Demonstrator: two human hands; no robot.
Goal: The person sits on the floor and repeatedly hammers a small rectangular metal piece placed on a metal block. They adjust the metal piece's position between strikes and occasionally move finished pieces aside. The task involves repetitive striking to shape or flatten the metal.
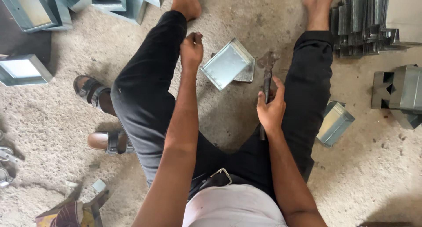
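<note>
we see right hand (270, 109) wrapped tight round hammer (266, 79) handle, head just beside metal tray (227, 63). tray tilted on rough concrete floor (373, 165) between our legs. left hand (191, 49) loosely closed, whether it holds anything we cannot tell; near tray's left edge, apart. more trays (24, 71) and stacked metal parts (358, 22) around; sandals (99, 117) at left.

A hammer (267, 84) is gripped by its handle in the right hand (271, 109), head pointed away from the body. The left hand (191, 49) is closed in a fist above the left knee, just left of a shallow galvanised sheet-metal tray (226, 63) lying tilted on the concrete floor (378, 165) between the legs. A second metal box (335, 123) is seen beside the right leg. Stacked metal parts (358, 22) are noted at the upper right, sandals (94, 91) at left.
</note>
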